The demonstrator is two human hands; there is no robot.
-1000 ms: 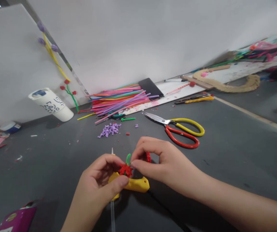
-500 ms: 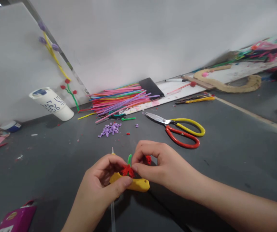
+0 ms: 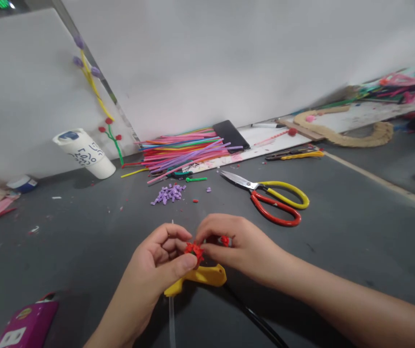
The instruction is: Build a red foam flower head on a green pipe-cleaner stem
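Note:
Both hands meet low in the middle over a dark grey floor. My left hand [image 3: 156, 268] pinches a small red frilly flower piece [image 3: 193, 250] between thumb and fingers. My right hand [image 3: 238, 246] pinches the same red piece from the right, and a second small red bit [image 3: 224, 240] shows under its fingers. Just below the hands lies a yellow glue gun [image 3: 200, 278] with a clear glue stick [image 3: 171, 324] and a black cord [image 3: 258, 321] trailing toward me.
Red-and-yellow scissors [image 3: 268, 195] lie beyond the hands. Farther back are purple cut bits [image 3: 169, 193], a heap of coloured straws [image 3: 181, 150], a black phone [image 3: 231, 134], a tipped white cup [image 3: 84, 154], and a magenta object [image 3: 26, 328] at bottom left.
The view has shifted slightly. The green stem seen above the red piece is now hidden behind the fingers, and both hands have closed tighter around the red flower.

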